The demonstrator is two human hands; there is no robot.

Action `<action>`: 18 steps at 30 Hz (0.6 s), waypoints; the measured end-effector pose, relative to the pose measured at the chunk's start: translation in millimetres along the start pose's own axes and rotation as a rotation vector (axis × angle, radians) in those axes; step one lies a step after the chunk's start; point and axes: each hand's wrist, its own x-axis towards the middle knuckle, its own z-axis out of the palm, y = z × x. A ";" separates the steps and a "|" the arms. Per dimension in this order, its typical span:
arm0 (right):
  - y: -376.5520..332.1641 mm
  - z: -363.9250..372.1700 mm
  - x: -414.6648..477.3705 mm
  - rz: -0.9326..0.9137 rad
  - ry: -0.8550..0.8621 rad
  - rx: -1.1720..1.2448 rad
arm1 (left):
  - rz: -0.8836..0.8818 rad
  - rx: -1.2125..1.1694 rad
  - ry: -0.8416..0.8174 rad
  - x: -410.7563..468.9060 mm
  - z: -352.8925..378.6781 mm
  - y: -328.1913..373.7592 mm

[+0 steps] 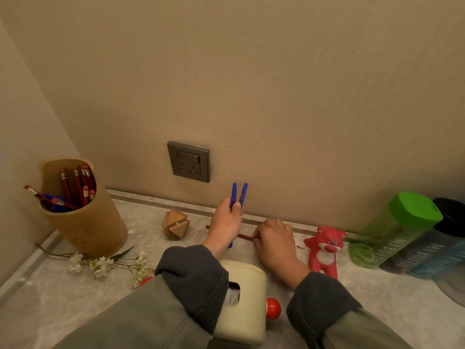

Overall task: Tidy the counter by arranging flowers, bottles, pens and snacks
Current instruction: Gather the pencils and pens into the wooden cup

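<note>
Running along the beige wall, the pale marbled stone counter (50, 298) carries a tall tan cylindrical pen holder (93, 230) in its back left corner, stocked with red pencils and blue pens. Toward the right edge sit a translucent green bottle with a green lid (392, 235) and, touching it, a dark bottle with a black lid (442, 248). A cream plastic tissue box with red knobs (247, 306) sits at the near edge, between two sleeved arms. The left hand (225, 224) and right hand (275, 239) are near the back edge. A red bear figure (325, 250) lies beside the right hand. White artificial flowers (103, 267) lie before the holder, and a small wooden puzzle (176, 224) sits near the back edge. Two blue pens (239, 195) stand upright, gripped in the left hand's curled fingers. A thin red pencil (245, 237) lies flat, its end pinched by the right hand's fingertips.
</note>
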 end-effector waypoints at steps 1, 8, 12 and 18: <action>-0.8 -1.2 -1.0 -0.005 0.000 0.025 | 0.004 0.030 0.012 0.7 0.0 0.0; -10.6 -17.4 -8.1 0.085 0.069 0.426 | 0.071 0.070 0.076 -0.5 -0.8 2.0; -18.6 -35.1 -13.9 0.130 0.075 0.643 | 0.149 0.105 0.081 -7.5 -1.9 5.9; -29.7 -81.6 -27.1 0.212 0.187 1.110 | 0.287 0.134 0.007 -24.3 0.1 18.8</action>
